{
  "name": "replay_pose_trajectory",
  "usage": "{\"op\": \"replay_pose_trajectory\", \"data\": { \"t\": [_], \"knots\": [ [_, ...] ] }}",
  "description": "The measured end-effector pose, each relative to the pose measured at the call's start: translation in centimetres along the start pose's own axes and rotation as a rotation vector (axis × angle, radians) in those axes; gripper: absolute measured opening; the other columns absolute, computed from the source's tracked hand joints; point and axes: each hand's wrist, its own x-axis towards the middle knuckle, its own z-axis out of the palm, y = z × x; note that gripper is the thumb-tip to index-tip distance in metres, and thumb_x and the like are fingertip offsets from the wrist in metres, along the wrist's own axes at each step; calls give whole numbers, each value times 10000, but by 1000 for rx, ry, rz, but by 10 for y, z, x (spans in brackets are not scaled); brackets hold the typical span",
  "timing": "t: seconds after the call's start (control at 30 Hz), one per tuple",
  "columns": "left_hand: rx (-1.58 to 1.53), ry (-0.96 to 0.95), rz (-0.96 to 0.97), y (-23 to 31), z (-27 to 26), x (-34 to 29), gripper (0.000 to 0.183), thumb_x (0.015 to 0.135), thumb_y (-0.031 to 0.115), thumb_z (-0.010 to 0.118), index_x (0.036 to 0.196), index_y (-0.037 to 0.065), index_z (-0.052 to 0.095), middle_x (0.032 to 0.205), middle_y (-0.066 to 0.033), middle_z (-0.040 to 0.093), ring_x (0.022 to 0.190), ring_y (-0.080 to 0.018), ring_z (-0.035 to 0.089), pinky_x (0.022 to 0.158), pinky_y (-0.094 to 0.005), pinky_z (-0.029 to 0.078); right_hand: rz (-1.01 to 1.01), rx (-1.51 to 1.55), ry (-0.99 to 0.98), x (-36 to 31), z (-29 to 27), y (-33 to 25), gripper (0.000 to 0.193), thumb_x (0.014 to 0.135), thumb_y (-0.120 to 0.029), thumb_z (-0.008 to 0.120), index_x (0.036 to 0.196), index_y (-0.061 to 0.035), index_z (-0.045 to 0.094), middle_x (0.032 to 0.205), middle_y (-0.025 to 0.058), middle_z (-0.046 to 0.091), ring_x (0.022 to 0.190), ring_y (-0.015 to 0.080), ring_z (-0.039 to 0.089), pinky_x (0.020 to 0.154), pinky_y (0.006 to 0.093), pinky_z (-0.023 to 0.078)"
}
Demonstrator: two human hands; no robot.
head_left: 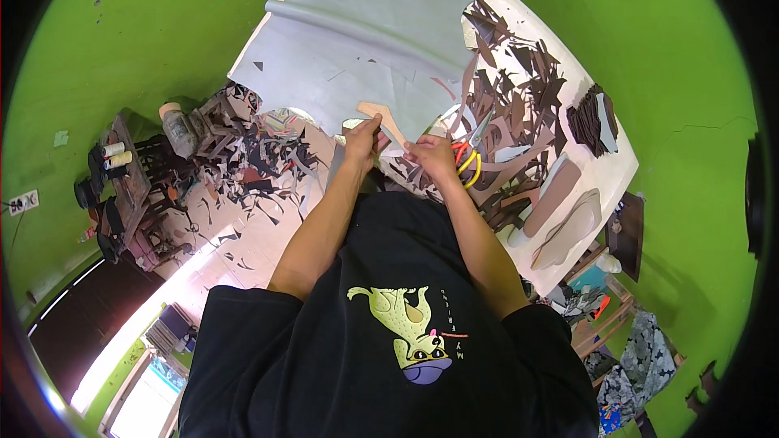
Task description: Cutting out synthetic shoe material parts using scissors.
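One tan piece, one grey sheet, one bench, at least one pair of scissors, two pale spools at left, one wall socket; scraps too many to count.

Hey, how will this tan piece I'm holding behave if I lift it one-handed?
The tan piece is probably stiff: it spans the left hand and right hand without visible sag. Small and flat, it's likely light too.

Sheet on table, held piece at sheet's near edge, scissors and scraps right.
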Motion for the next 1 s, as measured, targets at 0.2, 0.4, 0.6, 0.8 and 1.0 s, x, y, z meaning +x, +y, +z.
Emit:
{"op": "replay_pose_trajectory", "data": {
  "t": [0.2, 0.4, 0.6, 0.8, 1.0],
  "knots": [
    [-9, -5, 30, -2, 1, 1, 211, 898, 206, 740, 969, 28, 653, 882, -47, 658, 761, -172, 650, 724, -301, 584, 13, -54, 11, -1, 2, -6, 192, 820, -50, 773, 834, 47, 608, 776, 98, 656, 660, 172, 656, 616, 281, 557],
    [-7, -4, 43, -1, 3, -2, 207, 903, 197, 734, 960, 18, 648, 889, -64, 666, 755, -169, 659, 702, -293, 588, -751, -819, 324, -24, 12, -31, 338, 685, -126, 822, 871, -11, 564, 863, 147, 591, 882, 344, 594, 765, 421, 476],
    [46, -46, 39, -2, -2, -1, 243, 915, 251, 716, 981, 29, 641, 943, -82, 667, 843, -178, 660, 757, -298, 573, -882, -906, 34, -4, 15, -19, 359, 709, -53, 771, 1052, -9, 674, 894, 156, 639, 854, 316, 632, 771, 399, 513],
    [39, -21, 6, 5, 4, -11, 549, 943, 463, 627, 1201, -17, 558, 1155, -139, 622, 1022, -225, 633, 921, -363, 531, -615, -605, -5, -6, 7, -18, 256, 795, -49, 702, 1040, 29, 709, 877, 164, 713, 764, 225, 708, 724, 318, 562],
    [3, 12, 27, 3, 1, -8, 575, 943, 462, 624, 1220, -39, 569, 1139, -156, 625, 1008, -257, 644, 876, -387, 567, -549, -619, 34, 2, 2, -19, 234, 828, -47, 667, 1050, 8, 717, 837, 172, 728, 766, 214, 720, 721, 309, 561]
  ]
}}
